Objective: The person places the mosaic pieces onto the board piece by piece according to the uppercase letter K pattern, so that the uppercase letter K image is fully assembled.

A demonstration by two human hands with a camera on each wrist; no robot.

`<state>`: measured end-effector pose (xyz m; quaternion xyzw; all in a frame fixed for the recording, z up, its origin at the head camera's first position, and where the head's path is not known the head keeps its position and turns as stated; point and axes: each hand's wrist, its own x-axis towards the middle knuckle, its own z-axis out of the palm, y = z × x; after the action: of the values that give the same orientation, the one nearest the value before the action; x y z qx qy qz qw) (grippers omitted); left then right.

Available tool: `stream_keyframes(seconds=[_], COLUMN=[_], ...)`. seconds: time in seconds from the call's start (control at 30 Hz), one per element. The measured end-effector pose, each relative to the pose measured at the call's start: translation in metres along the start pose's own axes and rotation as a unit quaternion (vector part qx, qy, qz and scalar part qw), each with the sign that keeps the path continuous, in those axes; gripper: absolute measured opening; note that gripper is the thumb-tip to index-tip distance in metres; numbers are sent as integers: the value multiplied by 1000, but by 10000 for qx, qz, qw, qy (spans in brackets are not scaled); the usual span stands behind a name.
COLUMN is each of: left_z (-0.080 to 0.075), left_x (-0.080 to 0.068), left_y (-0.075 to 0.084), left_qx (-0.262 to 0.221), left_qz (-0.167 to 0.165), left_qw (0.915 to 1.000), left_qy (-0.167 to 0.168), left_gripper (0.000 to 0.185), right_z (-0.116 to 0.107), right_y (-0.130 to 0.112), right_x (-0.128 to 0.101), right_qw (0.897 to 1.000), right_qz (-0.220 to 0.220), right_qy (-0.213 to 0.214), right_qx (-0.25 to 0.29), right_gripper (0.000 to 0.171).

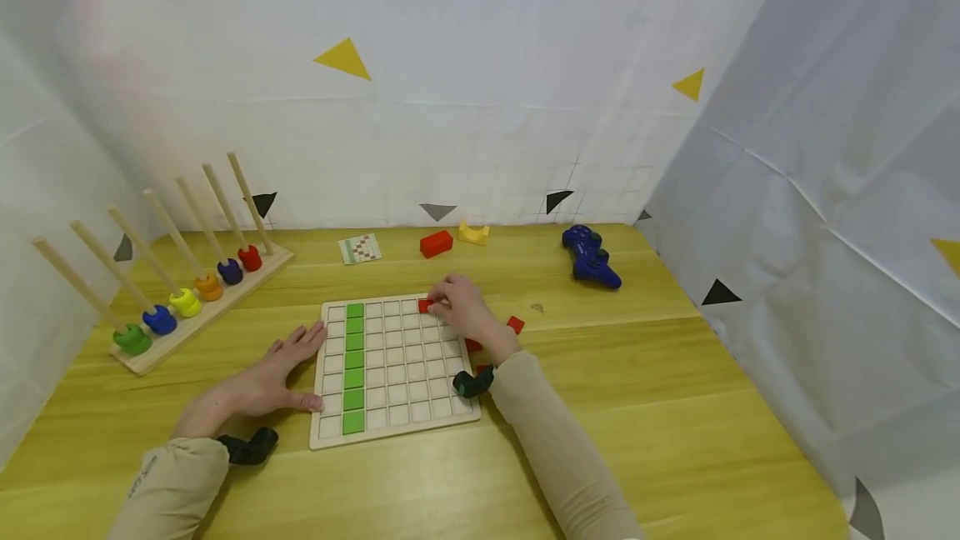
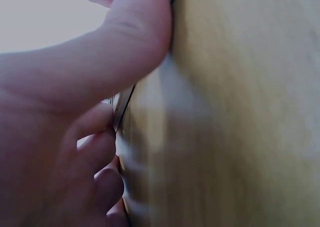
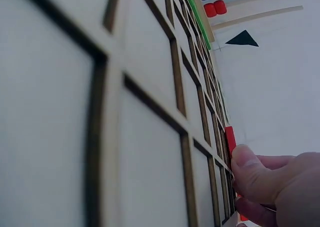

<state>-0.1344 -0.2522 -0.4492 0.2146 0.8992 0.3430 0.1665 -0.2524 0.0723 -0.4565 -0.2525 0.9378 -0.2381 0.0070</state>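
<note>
A wooden grid board (image 1: 397,365) lies on the table, with a column of green tiles (image 1: 354,377) second from its left side. My left hand (image 1: 273,377) rests beside the board with fingers spread, its thumb and fingertips at the left edge. In the left wrist view the thumb (image 2: 135,42) reaches the board's rim. At the far row, toward the right corner, my right hand (image 1: 463,307) pinches a red tile (image 1: 425,306) between thumb and fingers. The right wrist view has this red tile (image 3: 230,138) at the thumb tip, partly hidden by the fingers.
Loose red tiles (image 1: 515,324) lie right of the board, some partly under the right arm. A pegged bead rack (image 1: 217,298) stands at left. Along the back are a pattern card (image 1: 361,249), a red block (image 1: 437,244), a yellow arch (image 1: 473,232) and a blue game controller (image 1: 589,257).
</note>
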Motion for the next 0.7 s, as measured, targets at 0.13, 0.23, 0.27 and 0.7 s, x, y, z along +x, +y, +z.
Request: stream_keyframes(seconds=[0.13,0.23,0.27,0.7], left_z=[0,0,-1,-1], left_x=[0,0,0,0], left_y=[0,0,0,-1], left_qx=[-3,-19,-24,-13], left_qz=[10,28,31,33], left_qw=[10000,10000,10000,10000], left_qy=[-4,1,5,-19], left_gripper=[106,106,106,106], right_z=[2,3,3,3], right_y=[1,1,1,2], right_x=[0,0,0,-1], right_qw=[9999,9996,9995,9984], right_qz=[-92,-188,-219,-431], right_qy=[85,168,200,351], right_qx=[-38,-89,-111,-80], right_gripper=[13,11,10,9])
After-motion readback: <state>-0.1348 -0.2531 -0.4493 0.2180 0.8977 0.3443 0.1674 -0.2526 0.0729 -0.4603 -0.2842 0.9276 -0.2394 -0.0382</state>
